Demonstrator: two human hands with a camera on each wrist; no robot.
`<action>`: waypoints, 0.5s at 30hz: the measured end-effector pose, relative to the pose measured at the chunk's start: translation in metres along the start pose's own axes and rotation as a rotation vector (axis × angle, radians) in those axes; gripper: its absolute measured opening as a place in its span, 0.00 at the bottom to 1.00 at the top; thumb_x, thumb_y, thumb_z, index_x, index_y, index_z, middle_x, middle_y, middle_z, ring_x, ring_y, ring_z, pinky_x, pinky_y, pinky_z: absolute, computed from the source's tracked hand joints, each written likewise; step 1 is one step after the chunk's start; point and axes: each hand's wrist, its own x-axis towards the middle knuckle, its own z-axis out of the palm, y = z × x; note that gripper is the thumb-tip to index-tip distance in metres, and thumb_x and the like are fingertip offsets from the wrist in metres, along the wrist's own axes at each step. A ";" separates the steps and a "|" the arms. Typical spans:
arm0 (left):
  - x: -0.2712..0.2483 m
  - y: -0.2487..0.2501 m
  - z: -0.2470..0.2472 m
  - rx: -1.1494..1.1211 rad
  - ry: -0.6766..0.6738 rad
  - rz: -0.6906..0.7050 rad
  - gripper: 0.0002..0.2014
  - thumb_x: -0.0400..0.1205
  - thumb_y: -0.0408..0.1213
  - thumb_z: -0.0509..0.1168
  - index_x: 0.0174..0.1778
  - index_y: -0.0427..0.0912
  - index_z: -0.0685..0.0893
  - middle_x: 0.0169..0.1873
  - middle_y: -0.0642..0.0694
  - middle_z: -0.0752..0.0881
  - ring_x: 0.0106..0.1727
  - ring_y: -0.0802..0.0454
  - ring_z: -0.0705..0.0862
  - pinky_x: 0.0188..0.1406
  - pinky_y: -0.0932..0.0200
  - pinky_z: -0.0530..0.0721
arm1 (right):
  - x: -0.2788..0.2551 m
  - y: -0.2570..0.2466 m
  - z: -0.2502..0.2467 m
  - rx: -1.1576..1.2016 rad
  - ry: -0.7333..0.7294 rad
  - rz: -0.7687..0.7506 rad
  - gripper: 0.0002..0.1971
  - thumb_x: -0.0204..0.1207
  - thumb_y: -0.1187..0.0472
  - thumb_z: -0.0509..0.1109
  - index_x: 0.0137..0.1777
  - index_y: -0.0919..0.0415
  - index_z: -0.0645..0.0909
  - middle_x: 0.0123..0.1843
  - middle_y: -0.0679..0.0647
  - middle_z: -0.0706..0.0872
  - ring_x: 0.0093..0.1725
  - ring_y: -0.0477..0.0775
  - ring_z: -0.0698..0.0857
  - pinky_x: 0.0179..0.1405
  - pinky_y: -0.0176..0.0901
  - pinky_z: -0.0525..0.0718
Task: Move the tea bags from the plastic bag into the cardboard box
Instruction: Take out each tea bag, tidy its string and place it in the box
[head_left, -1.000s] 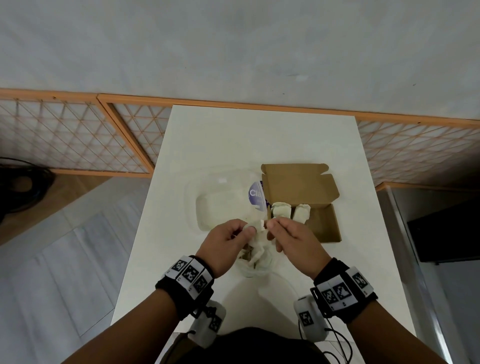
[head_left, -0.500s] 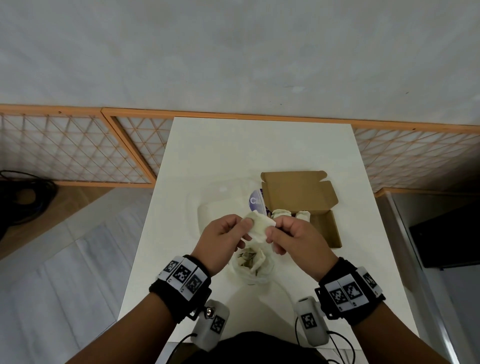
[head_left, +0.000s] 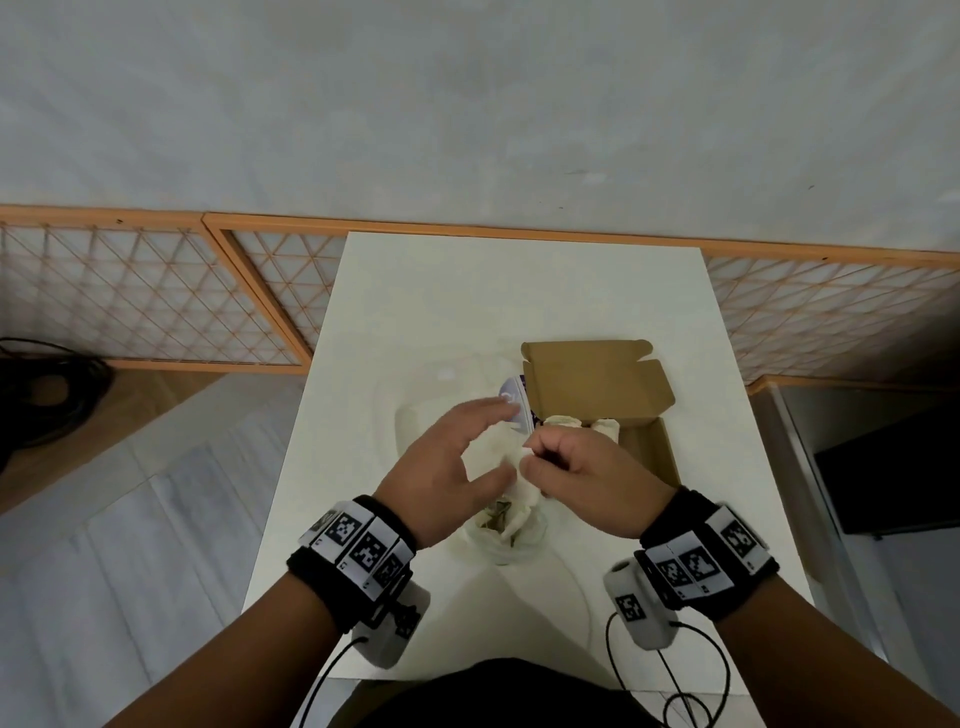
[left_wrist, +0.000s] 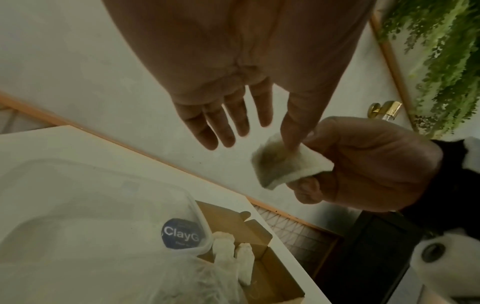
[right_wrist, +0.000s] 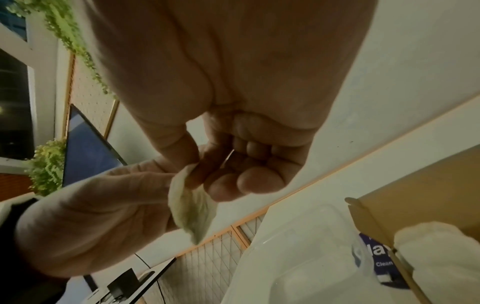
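Observation:
My right hand (head_left: 532, 454) pinches a white tea bag (head_left: 519, 458) between thumb and fingers, above the clear plastic bag (head_left: 506, 527) that holds more tea bags. My left hand (head_left: 493, 441) is beside it with fingers straight; only its thumb touches the tea bag (left_wrist: 283, 164). The right wrist view shows the same tea bag (right_wrist: 192, 207) hanging from my right fingertips (right_wrist: 221, 185). The brown cardboard box (head_left: 652, 452) lies open just beyond my right hand. Two tea bags (head_left: 561, 421) stand at the box's left end.
A clear plastic container (head_left: 441, 410) with a blue label (head_left: 511, 397) sits left of the box, under my left hand. The white table (head_left: 519, 291) ends at a wooden lattice rail (head_left: 260, 291). A dark cabinet (head_left: 893, 478) stands at the right.
The tea bag came up out of the plastic bag. My left hand has let go of it and spread its fingers, while my right hand keeps its pinch.

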 end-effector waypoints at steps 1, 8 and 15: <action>0.000 0.000 0.000 0.021 -0.034 0.009 0.25 0.82 0.39 0.76 0.76 0.58 0.81 0.71 0.66 0.83 0.71 0.71 0.79 0.69 0.77 0.73 | 0.002 0.000 0.000 -0.022 -0.019 0.010 0.12 0.87 0.59 0.69 0.39 0.55 0.80 0.32 0.52 0.79 0.32 0.44 0.76 0.36 0.42 0.76; -0.009 -0.009 -0.004 -0.037 -0.045 -0.137 0.09 0.82 0.37 0.76 0.55 0.53 0.88 0.44 0.53 0.93 0.47 0.61 0.91 0.55 0.59 0.88 | 0.013 0.013 0.013 0.085 -0.034 0.057 0.05 0.87 0.57 0.71 0.54 0.54 0.90 0.41 0.41 0.91 0.39 0.40 0.89 0.42 0.34 0.84; -0.025 -0.023 -0.013 -0.174 0.045 -0.300 0.04 0.82 0.37 0.76 0.45 0.45 0.87 0.39 0.49 0.95 0.45 0.47 0.93 0.58 0.40 0.90 | 0.025 0.087 0.059 -0.739 -0.140 0.057 0.21 0.80 0.54 0.71 0.73 0.50 0.80 0.65 0.51 0.75 0.63 0.55 0.80 0.60 0.49 0.87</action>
